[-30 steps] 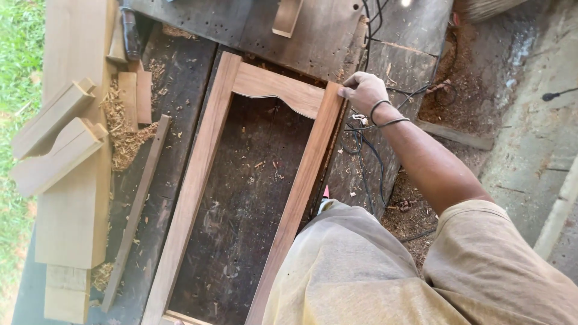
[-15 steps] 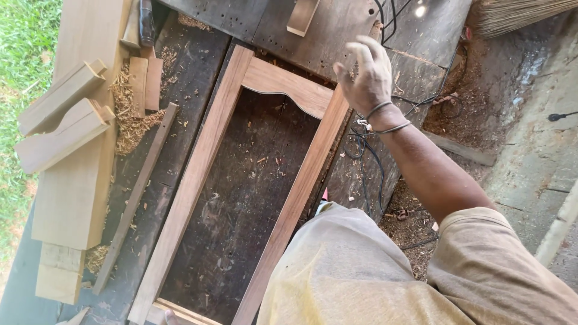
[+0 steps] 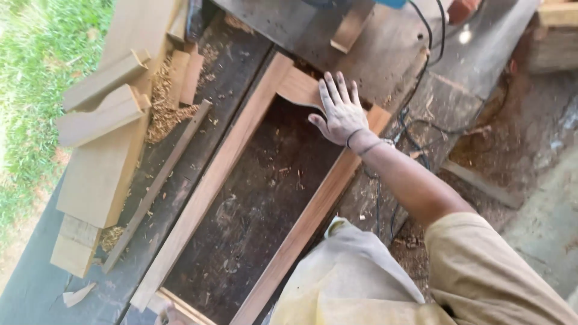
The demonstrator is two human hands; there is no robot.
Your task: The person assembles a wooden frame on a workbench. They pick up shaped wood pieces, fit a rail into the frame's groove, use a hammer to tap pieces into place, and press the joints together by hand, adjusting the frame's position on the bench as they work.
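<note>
A rectangular wooden frame with a curved top rail lies flat on a dark, sawdust-covered workbench. My right hand rests palm down with fingers spread on the frame's curved top rail, near its right corner; thin bands circle the wrist. At the bottom edge of the view, a small part of my left hand shows at the frame's near end; its fingers cannot be made out.
Cut wooden blocks and boards are stacked at the left with wood shavings. A thin strip of wood lies beside the frame. Black cables run over the bench at right. Grass borders the left.
My right hand has moved from the frame's right corner onto the curved top rail and now lies flat with fingers spread. The view has shifted closer.
</note>
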